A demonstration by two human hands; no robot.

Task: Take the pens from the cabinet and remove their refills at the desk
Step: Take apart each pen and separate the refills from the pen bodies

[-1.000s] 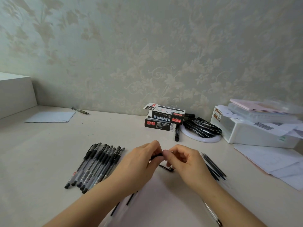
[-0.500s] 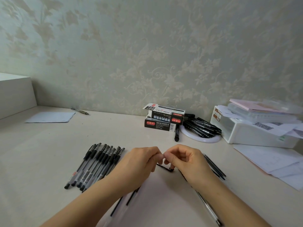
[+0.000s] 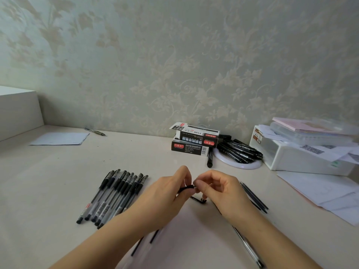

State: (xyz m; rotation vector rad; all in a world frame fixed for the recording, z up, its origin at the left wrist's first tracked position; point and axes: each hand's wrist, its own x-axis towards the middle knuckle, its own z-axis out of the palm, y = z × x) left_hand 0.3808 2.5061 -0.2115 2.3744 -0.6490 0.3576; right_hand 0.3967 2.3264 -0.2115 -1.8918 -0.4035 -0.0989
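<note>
Above the middle of the desk (image 3: 58,181), the left hand (image 3: 165,195) is gripping a black pen (image 3: 185,189) while the right hand (image 3: 219,189) is pinching its near end, with a row of pens (image 3: 114,195) lying just left and loose refills (image 3: 254,197) lying just right.

Both forearms were bare to the frame's edge, no sleeves showing; the left hand (image 3: 167,193) and right hand (image 3: 223,189) wore no rings, watch or gloves.

The desk (image 3: 48,181) looks smooth, faintly glossy cream laminate. Pens (image 3: 112,197) near its left edge have clear plastic barrels with matt black grips. Printed cardboard boxes (image 3: 192,142) stand by the back edge.
</note>
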